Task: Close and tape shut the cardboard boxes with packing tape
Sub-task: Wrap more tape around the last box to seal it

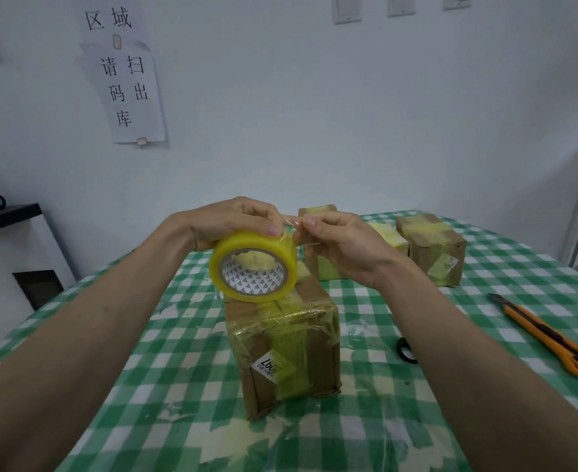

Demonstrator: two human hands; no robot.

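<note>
**Tape roll held above a wrapped box**

On the table (117, 386), under a green and white checked cloth, stands a cardboard box (284, 349) near the middle, its flaps closed and its top and front already crossed with yellowish packing tape. A white label sits tilted on its front face. Behind it, toward the far edge, three more taped boxes stand close together: one at the back (316, 212), one partly hidden behind the right wrist (388, 238), and one at the right (432, 250) with a pale label on its side.

Above the near box's top, the left hand (233, 223) grips the tape roll (253, 267), fingers curled over the far rim and thumb pressed on the outer layer; the roll is tilted so its patterned cardboard core faces the camera. Whether the roll touches the box top, I cannot tell. Just beside it, the right hand (335, 243) pinches the loose end of tape between thumb and forefinger, a short clear strip stretched between roll and fingers.

Right of the box lies an orange and black utility knife (546, 335), and a small black ring (406, 350) shows beside the right forearm.
</note>
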